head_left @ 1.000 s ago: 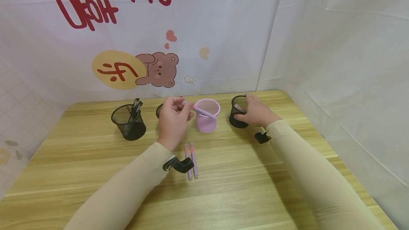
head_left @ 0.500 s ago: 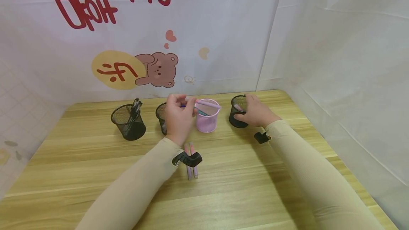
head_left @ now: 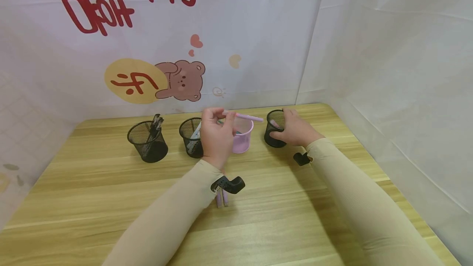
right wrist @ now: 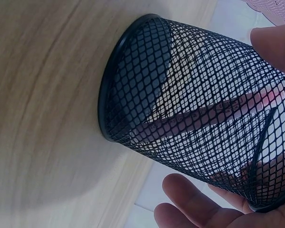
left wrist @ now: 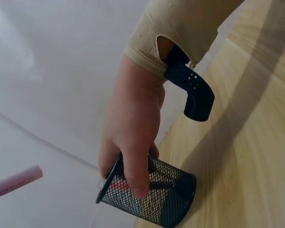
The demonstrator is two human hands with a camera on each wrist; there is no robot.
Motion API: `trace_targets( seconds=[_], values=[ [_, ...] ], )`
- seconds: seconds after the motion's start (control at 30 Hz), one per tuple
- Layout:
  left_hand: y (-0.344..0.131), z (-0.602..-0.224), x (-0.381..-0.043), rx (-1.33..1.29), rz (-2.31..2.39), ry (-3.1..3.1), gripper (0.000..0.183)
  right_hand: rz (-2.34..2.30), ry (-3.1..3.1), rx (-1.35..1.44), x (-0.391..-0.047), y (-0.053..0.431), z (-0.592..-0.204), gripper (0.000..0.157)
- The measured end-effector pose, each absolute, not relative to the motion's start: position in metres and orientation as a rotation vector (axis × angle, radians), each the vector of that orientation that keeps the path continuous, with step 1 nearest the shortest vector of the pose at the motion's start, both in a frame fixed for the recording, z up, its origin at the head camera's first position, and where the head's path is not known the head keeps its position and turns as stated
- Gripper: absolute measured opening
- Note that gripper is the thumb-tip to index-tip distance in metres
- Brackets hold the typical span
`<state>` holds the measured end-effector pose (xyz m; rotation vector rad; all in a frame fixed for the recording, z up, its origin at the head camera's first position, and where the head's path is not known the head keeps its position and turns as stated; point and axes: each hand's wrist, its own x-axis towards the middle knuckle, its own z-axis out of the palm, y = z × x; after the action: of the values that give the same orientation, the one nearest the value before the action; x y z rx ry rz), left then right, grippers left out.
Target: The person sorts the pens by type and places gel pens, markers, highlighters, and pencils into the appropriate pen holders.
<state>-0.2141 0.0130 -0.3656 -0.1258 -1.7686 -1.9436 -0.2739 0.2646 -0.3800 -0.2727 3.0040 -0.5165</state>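
Observation:
In the head view my left hand (head_left: pixel 219 141) pinches a light purple pen (head_left: pixel 251 117), held nearly level above the pink pen holder (head_left: pixel 241 146). The pen points to the right, toward a black mesh pen holder (head_left: pixel 272 138). My right hand (head_left: pixel 298 129) grips that black holder from its right side, thumb across the front. In the right wrist view a similar purple pen (right wrist: pixel 194 118) leans inside the black mesh. The left wrist view shows the end of the held pen (left wrist: pixel 19 182) beside the black holder (left wrist: pixel 156 194).
Two purple pens (head_left: pixel 226 198) lie side by side under my left wrist, partly hidden by it. Farther left stand a mesh holder (head_left: pixel 192 134) with a whitish thing inside and another mesh holder (head_left: pixel 148 145) with several dark pens. A white curtain (head_left: pixel 258 52) hangs behind the table.
My left hand has moved right with the pen, across the pink pen holder toward the black one, uncovering the mesh holder behind it. My right hand has stayed on the black holder.

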Motion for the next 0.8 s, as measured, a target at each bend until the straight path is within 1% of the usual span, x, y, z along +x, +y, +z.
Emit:
trace_targets(
  seconds=[0.47,0.6,0.8],
  values=[
    [0.048,-0.369,-0.218,-0.207,-1.974,-1.701,0.026,-0.505,3.004,-0.277,-0.273,0.263,-0.379,0.102],
    [0.055,-0.372,-0.219,-0.194,-1.995,-1.729,0.024,-0.499,3.003,-0.271,-0.273,0.263,-0.378,0.106],
    [0.061,-0.374,-0.222,-0.132,-2.004,-1.772,0.026,-0.494,3.01,-0.282,-0.273,0.264,-0.378,0.105]
  ],
)
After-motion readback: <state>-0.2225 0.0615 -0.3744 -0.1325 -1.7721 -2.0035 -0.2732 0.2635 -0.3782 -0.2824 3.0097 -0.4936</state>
